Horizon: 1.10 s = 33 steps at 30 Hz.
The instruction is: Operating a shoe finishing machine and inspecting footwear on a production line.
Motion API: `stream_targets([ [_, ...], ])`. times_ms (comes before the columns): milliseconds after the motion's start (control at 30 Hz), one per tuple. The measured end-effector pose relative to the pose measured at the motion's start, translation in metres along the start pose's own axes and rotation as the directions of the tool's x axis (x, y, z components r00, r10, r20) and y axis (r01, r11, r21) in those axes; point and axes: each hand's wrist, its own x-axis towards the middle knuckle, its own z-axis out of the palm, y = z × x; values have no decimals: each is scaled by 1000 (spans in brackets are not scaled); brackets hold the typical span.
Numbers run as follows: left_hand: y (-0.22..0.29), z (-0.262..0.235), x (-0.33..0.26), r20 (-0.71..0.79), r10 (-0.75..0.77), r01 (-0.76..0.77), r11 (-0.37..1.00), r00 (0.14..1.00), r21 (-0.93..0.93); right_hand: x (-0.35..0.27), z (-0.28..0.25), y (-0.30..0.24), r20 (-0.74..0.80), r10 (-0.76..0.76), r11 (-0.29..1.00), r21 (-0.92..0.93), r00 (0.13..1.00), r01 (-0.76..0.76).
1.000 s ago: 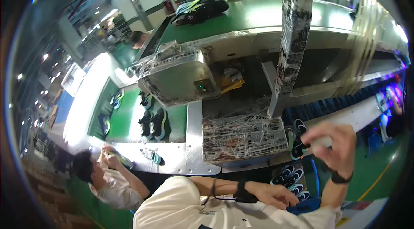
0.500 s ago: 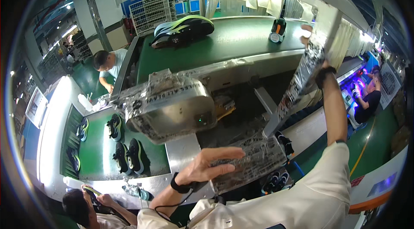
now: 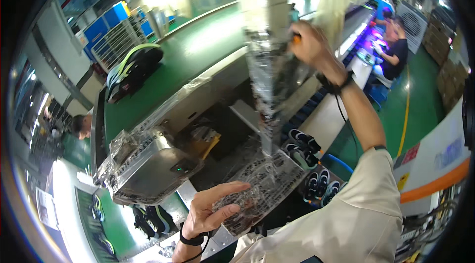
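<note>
My right hand [image 3: 314, 47] is raised just right of the plastic-wrapped upright post [image 3: 264, 65], its fingers curled. An orange bit of a shoe [image 3: 297, 38] shows at the fingertips; blur and the post hide most of that shoe. Lower down, my left hand [image 3: 210, 208] has thumb and fingers stretched apart, with crumpled clear plastic [image 3: 240, 201] beside the fingers. Under it lies a plastic-covered, printed flat box [image 3: 269, 186] at the foot of the post. At the far left, a black and lime shoe [image 3: 133, 67] lies on the upper green belt [image 3: 198, 50].
A wrapped metal machine housing [image 3: 153, 164] stands left of my left hand. Several dark shoes [image 3: 316, 184] sit right of the post's foot, and more shoes [image 3: 153, 221] rest on the lower green belt. A person in black [image 3: 393, 55] sits farther off at right.
The view has swung right. My right hand has come back from behind the post with the orange-trimmed shoe, which has left its place on the belt. My left hand stays open near the box.
</note>
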Motion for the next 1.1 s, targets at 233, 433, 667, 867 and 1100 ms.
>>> stream_targets([
  [233,36,59,40,43,183,-182,983,982,-38,-181,-154,-136,409,-142,900,433,902,-55],
  [433,17,96,33,127,415,-406,699,901,589,-258,-108,-195,398,-209,835,548,893,-49],
  [667,-56,68,19,-174,508,-339,756,844,560,-265,-72,-208,472,110,653,629,875,-422],
  [867,-54,56,10,-141,267,-142,809,953,570,-227,-9,-183,551,146,743,487,821,-459],
  [1100,-47,55,14,-178,186,-75,864,966,498,-232,-2,-169,648,275,532,514,711,-673],
])
